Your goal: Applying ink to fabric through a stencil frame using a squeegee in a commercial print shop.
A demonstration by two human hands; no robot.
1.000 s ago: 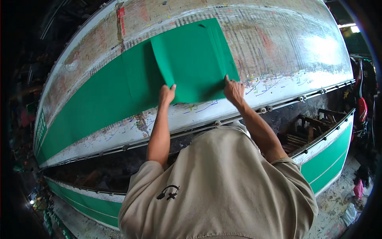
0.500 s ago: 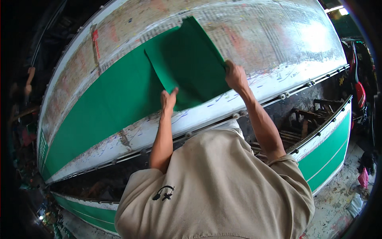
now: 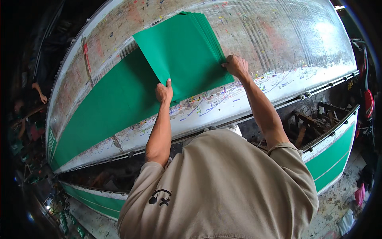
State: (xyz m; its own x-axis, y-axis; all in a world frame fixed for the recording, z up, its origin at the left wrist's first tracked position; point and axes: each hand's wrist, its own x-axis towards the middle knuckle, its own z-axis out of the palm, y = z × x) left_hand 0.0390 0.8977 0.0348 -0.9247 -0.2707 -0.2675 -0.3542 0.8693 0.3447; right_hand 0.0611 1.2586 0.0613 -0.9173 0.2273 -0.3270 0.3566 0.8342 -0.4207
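Observation:
A stack of green fabric pieces hangs between my two hands over a long worn table. Its right side shows several thin layered edges, slightly fanned. My left hand grips the stack's lower left corner, thumb on top. At the right edge, my right hand pinches the layers between thumb and fingers. Beneath and to the left, a flat green fabric strip stretches along the tabletop to its far left end. The stack overlaps this strip, hiding where the strip ends.
Along the table's near side runs a metal rail with small knobs. Behind my body stands another long table with green fabric on it and dark clutter beneath. Another person's hand shows at the far left. A pink bag lies at lower right.
The green stack has flattened out and brightened, its left edge swinging up and left; the layered edges at right now show fanned. Both hands keep their grip. The view has shifted slightly.

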